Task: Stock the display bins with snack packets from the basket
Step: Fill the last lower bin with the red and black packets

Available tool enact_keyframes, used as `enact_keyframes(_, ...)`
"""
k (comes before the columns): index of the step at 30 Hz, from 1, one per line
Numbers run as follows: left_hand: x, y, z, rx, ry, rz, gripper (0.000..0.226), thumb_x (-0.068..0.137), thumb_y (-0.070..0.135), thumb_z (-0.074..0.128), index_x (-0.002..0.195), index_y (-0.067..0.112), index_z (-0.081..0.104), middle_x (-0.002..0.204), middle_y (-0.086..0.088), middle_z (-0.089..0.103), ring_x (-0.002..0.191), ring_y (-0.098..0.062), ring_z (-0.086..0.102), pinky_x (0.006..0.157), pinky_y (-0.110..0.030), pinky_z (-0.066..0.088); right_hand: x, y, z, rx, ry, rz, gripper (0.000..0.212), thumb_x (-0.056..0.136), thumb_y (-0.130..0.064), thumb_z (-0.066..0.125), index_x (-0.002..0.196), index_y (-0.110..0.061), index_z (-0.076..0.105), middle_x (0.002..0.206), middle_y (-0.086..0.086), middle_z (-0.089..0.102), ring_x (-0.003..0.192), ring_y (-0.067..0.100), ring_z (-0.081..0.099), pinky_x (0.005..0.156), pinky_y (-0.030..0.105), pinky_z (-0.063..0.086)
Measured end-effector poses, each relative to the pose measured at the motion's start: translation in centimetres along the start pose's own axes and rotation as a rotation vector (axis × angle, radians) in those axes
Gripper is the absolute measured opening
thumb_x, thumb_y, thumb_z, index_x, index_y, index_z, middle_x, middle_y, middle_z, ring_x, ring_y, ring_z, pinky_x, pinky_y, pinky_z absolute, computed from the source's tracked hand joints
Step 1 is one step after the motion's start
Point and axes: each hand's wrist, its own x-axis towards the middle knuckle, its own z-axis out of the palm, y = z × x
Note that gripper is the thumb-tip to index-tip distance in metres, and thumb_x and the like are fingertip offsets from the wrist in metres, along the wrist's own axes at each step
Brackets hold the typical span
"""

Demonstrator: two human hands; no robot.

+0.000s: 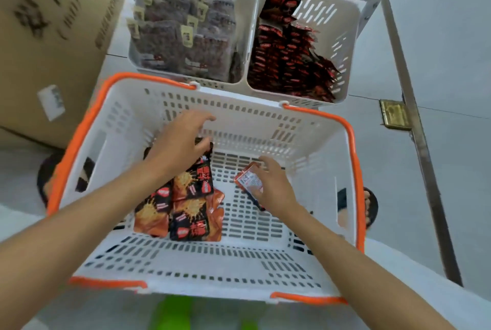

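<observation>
**Step in hand — pick-up from the basket.**

- Basket (212, 263): white, orange-rimmed, nearly emptied. It is set at 6 o'clock of the display bins.
- Snack packets (186, 207): a small overlapping heap of black-and-orange packs, lying flat on the basket floor towards 9 o'clock.
- Red-and-white packet (248, 179): a single small pack towards 3 o'clock of the floor, well apart from the heap and tilted up off the floor.
- Right hand (273, 186): fingers are curled round the red-and-white packet, which is held at its near edge.
- Left hand (180, 138): held over the 12 o'clock end of the heap with fingers stretched forward and spread. Nothing is enclosed, and the thumb is seen at the top edge of the uppermost pack.
- Left bin (132, 58): at 11 o'clock, well filled with upright dark brown packs.
- Right bin (344, 45): at 1 o'clock, holding rows of red-and-black packs, with room left along its 3 o'clock wall.
- Cardboard box (53, 37): at 10 o'clock, beside the bins.

**Next move — judged.** The left fingers are to be closed on packs from the heap. Both loads are then to be lifted over the 12 o'clock rim. Each pack is to be matched to the bin of its own kind, though no bin of matching packs can be made out for certain.
</observation>
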Motion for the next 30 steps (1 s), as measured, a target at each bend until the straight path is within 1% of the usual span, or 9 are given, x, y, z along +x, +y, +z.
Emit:
enact_keyframes(3, -3.6, -2.0, -0.5, 0.015, -0.071, -0.139, 0.042, 0.094, 0.018, 0.065, 0.134, 0.019, 0.055, 0.131, -0.003, 0.059, 0.114, -0.021, 0.057, 0.095, -0.037, 0.046, -0.9, 1.9, 3.4, -0.159, -0.398, 0.104, 0.09, 0.09, -0.046, 0.067, 0.158, -0.029, 0.009, 0.165, 0.007, -0.013, 0.152, 0.03, -0.003, 0.119, 0.052, 0.017)
enact_keyframes(8, -6.3, -2.6, -0.7, 0.018, -0.166, -0.194, 0.055, 0.092, 0.025, 0.068, 0.143, 0.022, 0.046, 0.148, 0.0, 0.046, 0.133, -0.02, 0.046, 0.106, -0.036, 0.04, 0.0, -0.7, 0.0, 0.067, -0.197, 0.114, 0.042, 0.08, -0.03, 0.064, 0.12, -0.017, 0.064, 0.119, 0.006, 0.066, 0.106, 0.027, 0.061, 0.086, 0.039, 0.052)
enact_keyframes(12, -5.3, -0.6, 0.3, 0.048, -0.408, -0.144, 0.09, 0.076, 0.05, 0.079, 0.152, 0.03, 0.035, 0.156, 0.006, 0.037, 0.14, -0.016, 0.035, 0.114, -0.044, 0.031, 1.8, -7.0, -5.0, 0.434, -0.069, -0.014, 0.027, 0.086, -0.024, 0.054, 0.068, -0.007, 0.065, 0.06, 0.006, 0.063, 0.055, 0.02, 0.056, 0.055, 0.034, 0.044)
enact_keyframes(16, -5.4, -2.5, 0.2, -0.27, -0.332, -0.375, 0.016, 0.093, 0.008, 0.066, 0.093, 0.023, 0.072, 0.091, 0.006, 0.072, 0.074, -0.006, 0.068, 0.081, -0.036, 0.057, 3.8, -11.5, -7.5, 0.68, -0.115, -0.023, 0.019, 0.096, -0.023, 0.058, 0.085, -0.018, 0.072, 0.085, -0.002, 0.073, 0.084, 0.017, 0.07, 0.081, 0.034, 0.059)
enact_keyframes(18, -6.4, -4.8, -0.7, -0.273, -0.27, -0.46, 0.02, 0.095, 0.004, 0.062, 0.088, 0.021, 0.071, 0.092, 0.005, 0.07, 0.077, -0.007, 0.065, 0.073, -0.024, 0.051, 4.2, -11.1, -6.5, 0.588, -0.224, 0.044, 0.018, 0.096, -0.028, 0.06, 0.109, -0.017, 0.067, 0.111, 0.001, 0.07, 0.104, 0.018, 0.065, 0.097, 0.038, 0.053)
enact_keyframes(21, -7.7, -7.3, -1.8, -0.314, -0.302, -0.537, 0.016, 0.097, 0.008, 0.06, 0.105, 0.02, 0.067, 0.096, -0.006, 0.067, 0.091, -0.025, 0.067, 0.075, -0.028, 0.049, 3.1, -9.0, -2.6, 0.533, -0.463, 0.147, 0.077, 0.088, -0.045, 0.069, 0.151, -0.019, 0.032, 0.157, 0.005, 0.033, 0.141, 0.023, 0.037, 0.115, 0.04, 0.033)
enact_keyframes(25, -8.0, -7.7, -1.5, -0.389, -0.274, -0.598, 0.02, 0.095, 0.007, 0.062, 0.113, 0.015, 0.065, 0.113, -0.009, 0.064, 0.107, -0.025, 0.062, 0.092, -0.035, 0.05, 1.4, -8.7, 2.5, 0.613, -0.599, 0.199, 0.122, 0.077, -0.037, 0.082, 0.156, -0.029, -0.011, 0.166, -0.004, 0.001, 0.151, 0.021, 0.015, 0.115, 0.04, 0.028)
enact_keyframes(27, -8.2, -7.5, -1.1, -0.37, -0.291, -0.577, 0.027, 0.093, 0.005, 0.065, 0.118, 0.016, 0.062, 0.122, -0.007, 0.061, 0.112, -0.022, 0.059, 0.098, -0.032, 0.047, 1.5, -9.9, 4.2, 0.68, -0.5, 0.293, 0.112, 0.08, -0.021, 0.082, 0.158, -0.024, 0.002, 0.157, 0.006, 0.033, 0.136, 0.027, 0.045, 0.102, 0.04, 0.045)
enact_keyframes(30, -8.6, -7.5, -0.8, -0.278, -0.329, -0.55, 0.048, 0.091, 0.012, 0.07, 0.136, 0.018, 0.054, 0.142, -0.005, 0.052, 0.122, -0.021, 0.054, 0.103, -0.033, 0.044, 2.8, -11.1, 5.0, 0.751, -0.323, 0.331, 0.034, 0.089, -0.011, 0.071, 0.121, -0.004, 0.062, 0.113, 0.021, 0.067, 0.096, 0.033, 0.065, 0.09, 0.052, 0.052)
